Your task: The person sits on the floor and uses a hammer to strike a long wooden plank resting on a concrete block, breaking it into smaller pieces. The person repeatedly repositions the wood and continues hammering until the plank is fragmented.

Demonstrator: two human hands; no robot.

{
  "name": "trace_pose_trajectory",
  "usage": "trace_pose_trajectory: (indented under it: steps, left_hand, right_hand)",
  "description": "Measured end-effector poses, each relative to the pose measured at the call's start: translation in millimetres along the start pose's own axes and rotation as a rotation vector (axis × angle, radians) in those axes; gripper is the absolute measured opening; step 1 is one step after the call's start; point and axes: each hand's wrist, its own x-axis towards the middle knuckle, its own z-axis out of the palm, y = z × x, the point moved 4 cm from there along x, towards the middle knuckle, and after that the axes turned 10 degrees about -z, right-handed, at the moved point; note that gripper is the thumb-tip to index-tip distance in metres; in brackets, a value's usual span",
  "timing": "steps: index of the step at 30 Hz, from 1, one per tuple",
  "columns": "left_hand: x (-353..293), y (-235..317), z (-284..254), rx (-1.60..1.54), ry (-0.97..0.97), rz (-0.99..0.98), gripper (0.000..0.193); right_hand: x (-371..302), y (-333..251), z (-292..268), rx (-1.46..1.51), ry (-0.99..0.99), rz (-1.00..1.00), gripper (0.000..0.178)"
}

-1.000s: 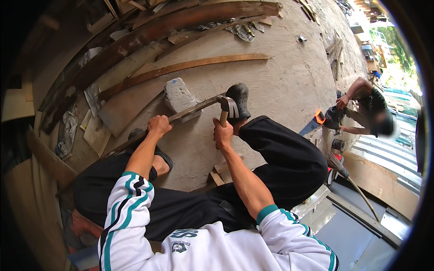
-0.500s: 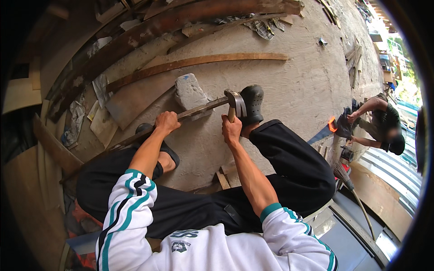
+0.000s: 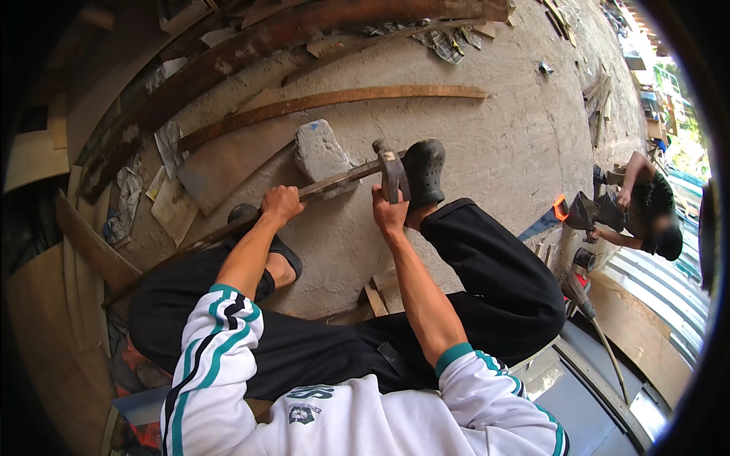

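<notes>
My left hand is wrapped round a long narrow wooden strip that runs slantwise across the floor between my feet. The strip rests by a pale, rough block, and its far end comes close to my right black clog. In my right hand is a claw hammer, gripped by its handle. The hammer's head is over the strip's far end, beside the clog; whether it touches the wood I cannot tell. My fingers hide part of the handle.
Beyond the block lie a long curved plank and a thick brown beam. Wood scraps and crumpled paper litter the left side. At the right a co-worker crouches near a handsaw with an orange handle and a corded power tool.
The hammer has turned in my right hand, so its head now tilts differently over the strip's end. My left hand keeps its place. The co-worker's arms have shifted.
</notes>
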Motion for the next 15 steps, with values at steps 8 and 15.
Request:
trace_pose_trajectory:
  steps: [8,15]
  left_hand:
    - [1.6,-8.2,7.9,-0.015,0.058,0.031,0.03]
    - [4.7,-3.7,12.7,-0.007,0.102,0.052,0.03]
  right_hand:
    - [25.1,-23.4,-5.6,-0.118,-0.098,0.103,0.031]
    - [19.6,11.8,2.2,-0.348,-0.283,0.081,0.032]
